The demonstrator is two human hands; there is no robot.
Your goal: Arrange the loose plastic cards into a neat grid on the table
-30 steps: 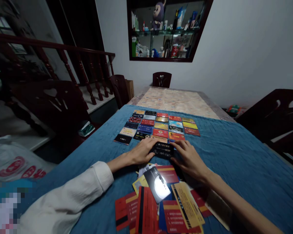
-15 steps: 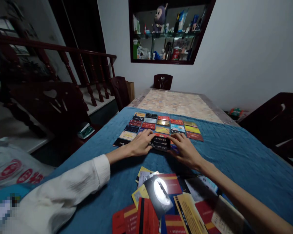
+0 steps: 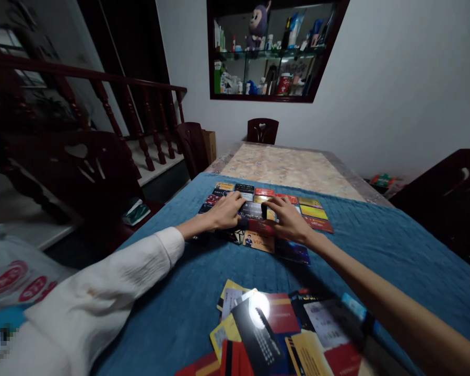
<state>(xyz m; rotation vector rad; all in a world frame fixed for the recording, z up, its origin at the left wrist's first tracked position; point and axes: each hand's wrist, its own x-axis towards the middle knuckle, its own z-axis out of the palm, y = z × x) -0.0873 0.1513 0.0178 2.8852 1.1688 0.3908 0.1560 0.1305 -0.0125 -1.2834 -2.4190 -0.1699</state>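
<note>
Between my two hands is a black card (image 3: pixel 252 209) with pale print, over the middle of a grid of laid-out cards. My left hand (image 3: pixel 225 211) has closed fingers at the card's left end. At its right end my right hand (image 3: pixel 289 216) pinches with thumb and forefinger. Just nearer to me lie a tan VIP card (image 3: pixel 259 242) and a dark blue card (image 3: pixel 293 251). A yellow card (image 3: pixel 314 212) and a dark red card (image 3: pixel 317 224) show at the grid's right side. Both hands cover part of the grid.
Loose cards lie in an overlapping pile near me, among them a shiny black card (image 3: pixel 254 334) and a red card (image 3: pixel 235 357). A blue cloth (image 3: pixel 376 261) covers the table's near part. Dark wooden chairs (image 3: pixel 262 130) stand around it.
Both hands and the black card have moved away from me, farther over the grid. The black card now lies flatter. The VIP card and the dark blue card have come into sight.
</note>
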